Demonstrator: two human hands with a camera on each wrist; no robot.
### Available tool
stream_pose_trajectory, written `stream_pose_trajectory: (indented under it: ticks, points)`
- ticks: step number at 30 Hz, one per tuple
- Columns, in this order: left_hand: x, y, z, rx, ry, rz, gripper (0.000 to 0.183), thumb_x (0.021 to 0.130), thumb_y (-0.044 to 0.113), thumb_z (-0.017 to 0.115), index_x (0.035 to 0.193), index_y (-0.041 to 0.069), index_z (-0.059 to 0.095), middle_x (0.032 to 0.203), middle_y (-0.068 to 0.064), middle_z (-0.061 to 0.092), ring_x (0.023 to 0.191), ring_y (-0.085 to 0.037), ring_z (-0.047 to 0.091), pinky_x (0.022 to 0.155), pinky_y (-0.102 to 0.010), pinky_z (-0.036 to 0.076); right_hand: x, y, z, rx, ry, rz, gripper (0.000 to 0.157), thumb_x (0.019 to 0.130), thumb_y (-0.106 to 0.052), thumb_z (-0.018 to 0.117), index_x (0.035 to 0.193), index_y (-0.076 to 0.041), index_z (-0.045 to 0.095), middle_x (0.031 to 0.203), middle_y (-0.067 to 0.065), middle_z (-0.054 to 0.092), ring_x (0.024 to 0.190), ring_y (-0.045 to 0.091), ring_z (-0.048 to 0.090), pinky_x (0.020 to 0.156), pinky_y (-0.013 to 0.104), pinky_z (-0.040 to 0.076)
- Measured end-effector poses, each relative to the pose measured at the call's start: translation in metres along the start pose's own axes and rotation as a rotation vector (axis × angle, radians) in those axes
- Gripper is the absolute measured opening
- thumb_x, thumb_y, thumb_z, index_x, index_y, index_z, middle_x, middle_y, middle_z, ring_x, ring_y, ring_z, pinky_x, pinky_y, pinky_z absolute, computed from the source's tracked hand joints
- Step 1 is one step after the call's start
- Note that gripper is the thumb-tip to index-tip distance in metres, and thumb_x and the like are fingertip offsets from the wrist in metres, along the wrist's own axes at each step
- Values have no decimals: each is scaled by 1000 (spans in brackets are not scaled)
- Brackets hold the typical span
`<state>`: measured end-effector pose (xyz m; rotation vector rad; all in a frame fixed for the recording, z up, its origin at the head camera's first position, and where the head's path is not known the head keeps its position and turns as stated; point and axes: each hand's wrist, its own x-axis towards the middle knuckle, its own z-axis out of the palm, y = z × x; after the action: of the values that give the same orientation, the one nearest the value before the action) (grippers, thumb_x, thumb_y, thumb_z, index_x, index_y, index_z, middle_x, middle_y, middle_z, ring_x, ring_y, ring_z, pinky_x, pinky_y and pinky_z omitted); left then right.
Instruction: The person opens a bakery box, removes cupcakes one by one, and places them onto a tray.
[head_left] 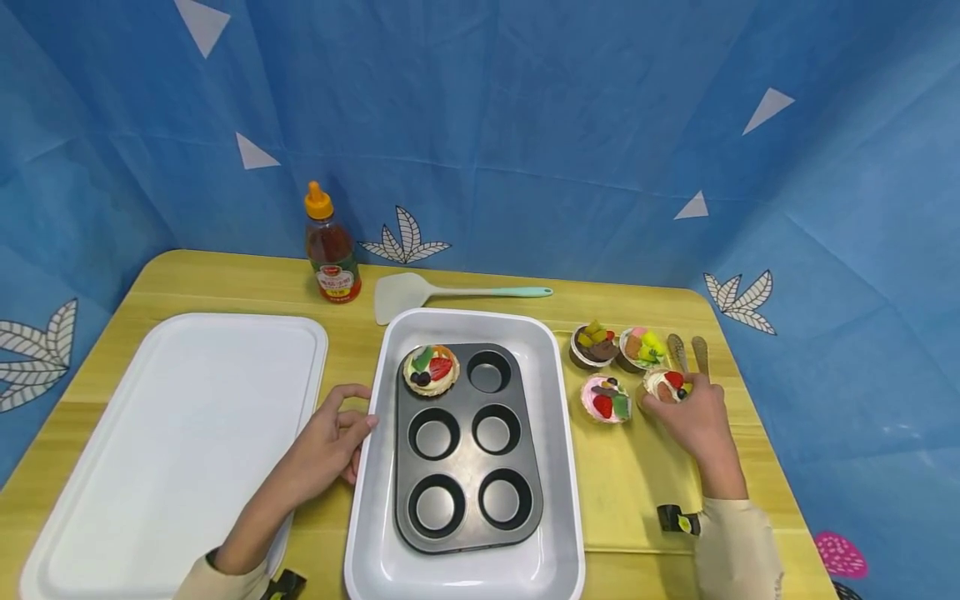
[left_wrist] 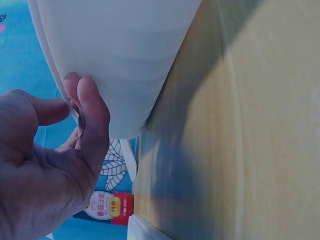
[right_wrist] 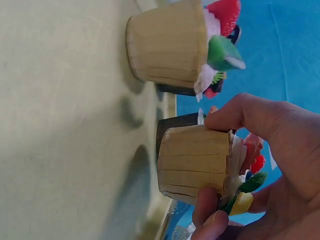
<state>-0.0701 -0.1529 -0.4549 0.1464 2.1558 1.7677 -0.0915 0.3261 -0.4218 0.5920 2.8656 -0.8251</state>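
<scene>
My right hand (head_left: 696, 423) grips a fruit-topped cupcake (right_wrist: 195, 162) in a tan paper cup, thumb and fingers on opposite sides near its top. Its shadow falls beside it in the right wrist view. Left of it sits a pink-creamed cupcake (head_left: 606, 400). Behind these are a chocolate cupcake (head_left: 592, 345) and one with yellow-green fruit (head_left: 642, 347). My left hand (head_left: 326, 442) pinches the left rim of a deep white tray (left_wrist: 120, 55). Inside that tray lies a dark muffin tin (head_left: 467, 508), with a strawberry-topped cupcake (head_left: 431, 370) in its far-left cup.
A flat white tray (head_left: 180, 450) lies on the left. A red sauce bottle (head_left: 332, 250) with an orange cap stands at the back. Beside it lies a spatula (head_left: 450, 292). Two patterned handles (head_left: 701, 354) are partly hidden behind my right hand. A yellow mat (head_left: 622, 500) lies under the cupcakes.
</scene>
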Motion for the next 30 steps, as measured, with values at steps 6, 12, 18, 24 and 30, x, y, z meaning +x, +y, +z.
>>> stream_pose_trajectory:
  ticks: [6,12,18,24,30]
  points:
    - [0,-1,1,-3,-2,-1,38,105,14,53,136,3,35,74,-14,59,45,-20,56,41,-38,54,2,6,3,13,-2,-9,85,86,-35,72,136,21,35,125,41,39,104,45,45,88,59,46]
    - [0,0,0,-4,2,0,38,105,13,52,137,3,34,76,-17,60,45,-20,56,42,-38,54,3,10,5,7,-23,-16,86,86,-36,71,138,21,32,128,43,36,108,48,44,92,62,44]
    - [-1,-1,1,-2,7,-10,37,105,13,52,137,4,35,76,-16,60,45,-20,56,42,-38,54,3,12,8,4,-41,10,88,87,-37,69,139,21,30,130,44,34,109,50,44,93,63,43]
    - [-1,0,1,3,10,-16,37,105,13,52,137,4,35,78,-17,61,45,-20,56,42,-38,54,3,11,10,5,-45,18,91,87,-39,70,141,20,28,132,44,31,108,49,44,94,64,43]
    - [0,0,1,2,12,-19,37,105,13,52,137,4,35,76,-16,59,45,-21,56,42,-39,54,3,8,12,-20,-57,24,91,87,-41,70,144,16,27,134,44,31,113,51,43,95,64,43]
